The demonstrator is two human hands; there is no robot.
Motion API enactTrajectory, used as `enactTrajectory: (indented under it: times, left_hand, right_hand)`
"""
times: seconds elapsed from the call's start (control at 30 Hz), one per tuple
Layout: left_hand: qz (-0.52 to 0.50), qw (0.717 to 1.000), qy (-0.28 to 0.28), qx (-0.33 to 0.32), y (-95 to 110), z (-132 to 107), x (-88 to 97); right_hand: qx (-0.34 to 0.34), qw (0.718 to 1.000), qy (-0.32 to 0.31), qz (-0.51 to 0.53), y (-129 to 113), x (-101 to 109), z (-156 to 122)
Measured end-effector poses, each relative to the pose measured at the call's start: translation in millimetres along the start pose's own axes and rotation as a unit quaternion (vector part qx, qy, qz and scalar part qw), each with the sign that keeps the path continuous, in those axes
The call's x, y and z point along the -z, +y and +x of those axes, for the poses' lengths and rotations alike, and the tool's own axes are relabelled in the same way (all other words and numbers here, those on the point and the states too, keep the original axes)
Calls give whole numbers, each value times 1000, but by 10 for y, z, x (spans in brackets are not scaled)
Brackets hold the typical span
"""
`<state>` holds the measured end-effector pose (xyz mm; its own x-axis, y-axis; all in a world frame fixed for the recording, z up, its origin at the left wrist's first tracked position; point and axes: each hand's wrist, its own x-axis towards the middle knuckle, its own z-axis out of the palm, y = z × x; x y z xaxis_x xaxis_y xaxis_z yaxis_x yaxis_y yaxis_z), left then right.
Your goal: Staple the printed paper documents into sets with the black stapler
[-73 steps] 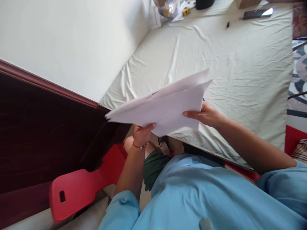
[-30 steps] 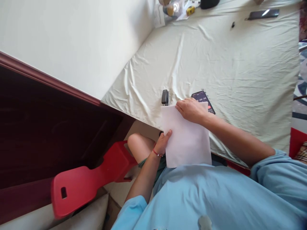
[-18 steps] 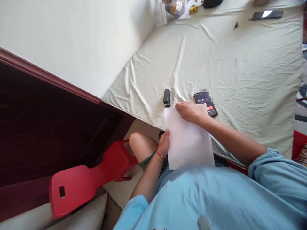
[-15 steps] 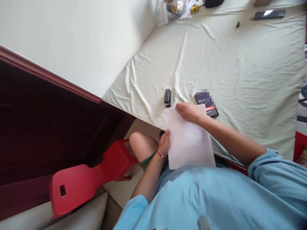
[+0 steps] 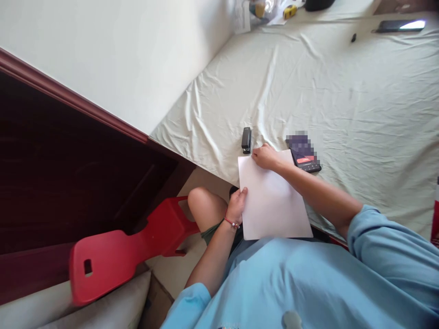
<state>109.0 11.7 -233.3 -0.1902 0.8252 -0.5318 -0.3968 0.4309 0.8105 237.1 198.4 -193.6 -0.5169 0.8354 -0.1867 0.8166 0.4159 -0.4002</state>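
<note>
White paper [image 5: 274,201], a single sheet or a neat stack, slopes from the table edge down to my lap. My left hand [image 5: 236,204] is closed on its left edge, thumb on top and the other fingers hidden beneath. At the far edge my right hand [image 5: 265,156] has its fingers curled and pinching the paper near the top left corner. A black stapler [image 5: 246,140] lies on the cloth just beyond that corner. Right of the paper, partly behind my right forearm, is a phone [image 5: 307,160] with a lit screen.
A pale wrinkled cloth [image 5: 325,91] covers the table. Along its far side are a plastic bag [image 5: 262,10], a yellow tape measure [image 5: 290,12], a small black object [image 5: 353,38] and another phone [image 5: 399,26]. A red chair [image 5: 106,262] stands at left, below the wall.
My right hand has shifted slightly left along the paper's far edge, fingers more curled. My left hand keeps its hold. The whole view has moved a little, so the table things appear further right.
</note>
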Motion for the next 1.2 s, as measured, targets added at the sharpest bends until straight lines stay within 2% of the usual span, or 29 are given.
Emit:
enactTrajectory:
  times: [0.33,0.7,1.0,1.2]
  left_hand:
    - [32,999,32,-16,17,-9,97]
    - [55,997,53,-18,28,-21,152]
    - [43,998,49,-17,226,128,108]
    - [39,997,51,-34,205,199,100]
  right_hand:
    - [-45,998,-36,-28,12,187,342]
    - [-52,998,-39,-7,-84,168,334]
    - [-95,995,-28,4,-49,243,425]
    - [-59,998,15,9,-8,139,440]
